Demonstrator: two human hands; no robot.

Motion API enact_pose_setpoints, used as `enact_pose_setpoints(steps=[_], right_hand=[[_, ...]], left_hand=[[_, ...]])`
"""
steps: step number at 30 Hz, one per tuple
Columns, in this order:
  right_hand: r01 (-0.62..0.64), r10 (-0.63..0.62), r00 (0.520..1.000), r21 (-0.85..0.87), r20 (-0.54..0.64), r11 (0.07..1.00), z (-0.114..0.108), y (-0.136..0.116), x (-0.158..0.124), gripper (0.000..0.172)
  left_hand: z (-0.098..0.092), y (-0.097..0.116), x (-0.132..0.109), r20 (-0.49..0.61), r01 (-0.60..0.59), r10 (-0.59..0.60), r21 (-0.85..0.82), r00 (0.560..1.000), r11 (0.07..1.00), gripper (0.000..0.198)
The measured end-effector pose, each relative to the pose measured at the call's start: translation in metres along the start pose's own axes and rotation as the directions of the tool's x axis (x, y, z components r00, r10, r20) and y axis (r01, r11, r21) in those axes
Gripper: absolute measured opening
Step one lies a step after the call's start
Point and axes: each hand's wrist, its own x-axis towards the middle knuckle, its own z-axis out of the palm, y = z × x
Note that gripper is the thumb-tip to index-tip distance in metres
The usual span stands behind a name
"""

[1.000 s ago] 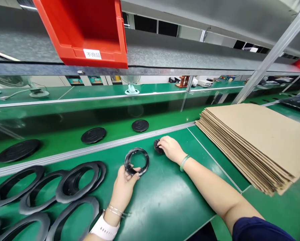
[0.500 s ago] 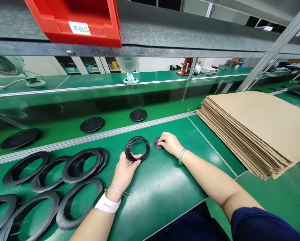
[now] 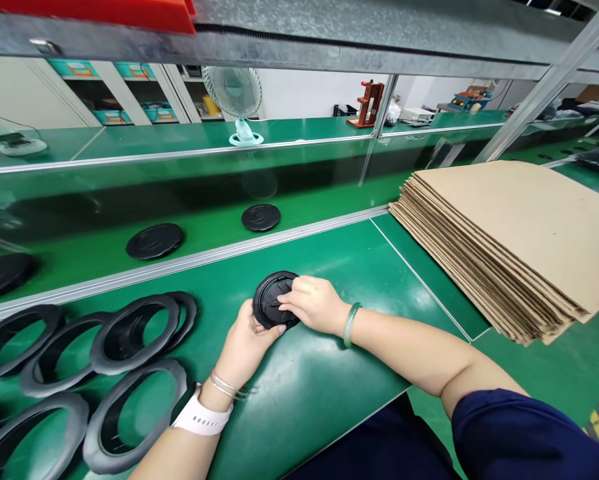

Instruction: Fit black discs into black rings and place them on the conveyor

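Note:
Near the middle of the green table, my left hand (image 3: 248, 340) grips a black ring (image 3: 262, 308) by its lower left rim, thumb in front. Inside the ring's opening sits a small black disc (image 3: 275, 293). My right hand (image 3: 313, 304) pinches the disc at its centre, fingers closed, and covers the right part of ring and disc. Several larger black rings (image 3: 175, 387) lie at the left of the table, some overlapping.
Black round lids (image 3: 155, 241) lie on the green strip behind the metal rail (image 3: 199, 261). A tall stack of brown cardboard sheets (image 3: 509, 220) stands at the right. Overhead run a grey shelf (image 3: 359, 40) and a red bin (image 3: 129, 12). A fan (image 3: 234, 93) stands farther back.
My right hand has moved left with the small disc, which has gone from beside the ring into its opening. My left hand still holds the ring. The camera view has shifted.

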Motion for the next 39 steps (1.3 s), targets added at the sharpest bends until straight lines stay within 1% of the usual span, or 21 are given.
enact_pose_setpoints(steps=[4,9,11,15,18,23,31,34,39], right_hand=[[0.073,-0.075,0.997,-0.084,-0.025,0.994,0.000,0.002,0.000,0.019],[0.125,-0.119,0.991,-0.125,0.061,0.984,0.003,0.003,0.000,0.017],[0.135,-0.127,0.989,-0.126,0.073,0.983,0.005,0.003,0.000,0.019],[0.124,-0.119,0.992,-0.090,0.050,0.988,0.003,0.005,0.001,0.023],[0.120,-0.118,0.992,-0.057,0.041,0.991,0.001,0.007,0.001,0.023],[0.127,-0.123,0.989,-0.038,0.080,0.991,0.000,0.008,0.001,0.021],[0.244,-0.240,0.969,-0.065,0.066,0.968,-0.006,0.008,0.004,0.021],[0.222,-0.217,0.972,-0.041,0.094,0.974,-0.007,0.008,0.003,0.021],[0.118,-0.116,0.981,-0.004,0.157,0.993,-0.005,0.007,0.004,0.019]], left_hand=[[-0.001,-0.001,0.001,-0.001,-0.013,0.013,0.012,1.000,1.000,0.060],[-0.001,-0.003,0.001,0.006,-0.023,0.023,-0.001,1.000,1.000,0.059],[-0.001,-0.004,0.001,0.009,-0.022,0.022,0.011,1.000,1.000,0.058],[-0.002,-0.005,0.001,0.028,-0.025,0.024,0.034,0.999,0.999,0.058],[-0.002,-0.005,0.001,0.029,-0.033,0.032,0.031,0.999,0.999,0.058],[-0.002,-0.005,0.000,0.023,-0.036,0.035,0.050,0.999,0.998,0.059],[-0.001,-0.005,0.000,0.041,-0.055,0.052,0.068,0.998,0.996,0.056],[-0.002,-0.004,0.000,0.039,-0.044,0.041,0.065,0.998,0.997,0.059],[-0.001,-0.003,0.001,0.028,-0.013,0.012,0.051,1.000,0.999,0.063]])
